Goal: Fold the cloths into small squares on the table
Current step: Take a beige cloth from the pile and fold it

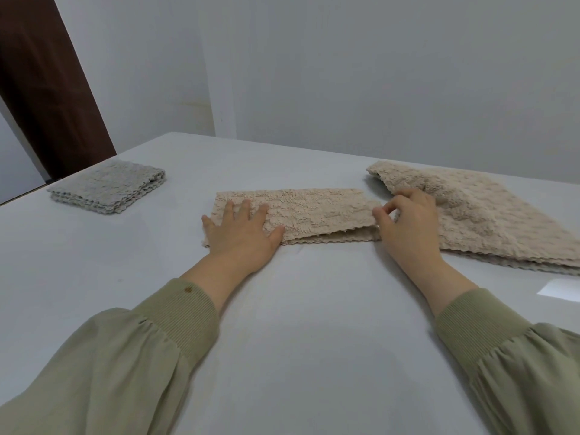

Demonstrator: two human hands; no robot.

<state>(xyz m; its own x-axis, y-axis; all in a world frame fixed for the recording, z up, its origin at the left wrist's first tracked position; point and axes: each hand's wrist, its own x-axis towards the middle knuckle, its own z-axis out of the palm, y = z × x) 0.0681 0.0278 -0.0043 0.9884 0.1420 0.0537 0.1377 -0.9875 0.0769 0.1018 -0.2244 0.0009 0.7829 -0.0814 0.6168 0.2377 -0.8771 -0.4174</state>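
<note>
Nearest, I log two olive-green ribbed sleeves [175, 312] over the pale grey tabletop [298, 324], and a white paper slip [561, 288] at its right edge. Next, the left hand [241, 233], fingers straight and spread, presses flat on the left end of the beige crinkle-textured cloth strip [320, 211], which lies folded lengthwise at the tabletop's middle. The right hand [408, 224] pinches the strip's right end between thumb and forefinger, other fingers curled. Just beyond it, toward the far right corner, lies a loose beige crinkled cloth pile [489, 221], not yet folded. By the far left edge sits a grey folded cloth square [108, 188], done. I judge the crosswise fold is in hand: next, carry the pinched end over to the pinned end, edges matched.
</note>
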